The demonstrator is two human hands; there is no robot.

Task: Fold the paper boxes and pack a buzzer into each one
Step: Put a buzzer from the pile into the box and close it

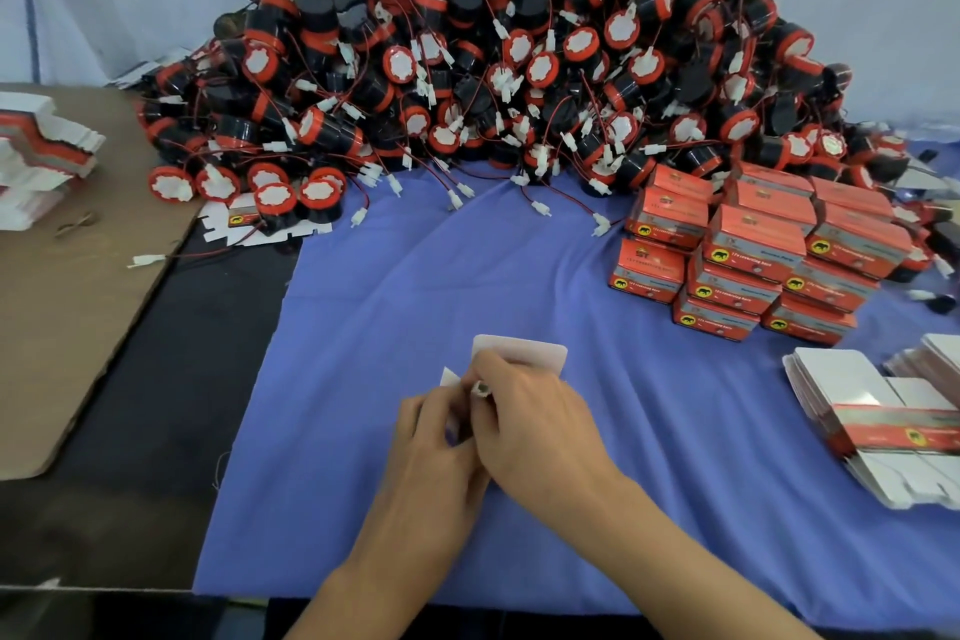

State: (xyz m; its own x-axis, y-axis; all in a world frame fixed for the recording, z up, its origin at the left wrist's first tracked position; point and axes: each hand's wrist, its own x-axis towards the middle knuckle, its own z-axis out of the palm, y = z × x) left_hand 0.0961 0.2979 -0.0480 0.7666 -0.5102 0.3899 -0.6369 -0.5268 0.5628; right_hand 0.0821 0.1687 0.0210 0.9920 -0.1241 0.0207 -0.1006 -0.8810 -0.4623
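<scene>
Closest in, the left hand [436, 437] and right hand [535, 421] meet over the blue cloth [415, 286] covering the bench. Both grips are clamped on a small half-folded white paper box [519, 351], fingers curled round it, and one rounded white flap sticks up past the knuckles. Something tiny and white pokes out between the fingers, but I honestly can't tell what it is.

Behind that, a huge heap of black-and-orange round buzzers [493, 68] with red wires and white plugs is banked against the back wall. Front right of the heap is a stack of folded orange paper boxes [753, 255], and nearer on the right edge are flat unfolded box blanks [883, 421]. Over on the left, a second pile of blanks [41, 156] lies on a brown cardboard sheet [67, 301].
</scene>
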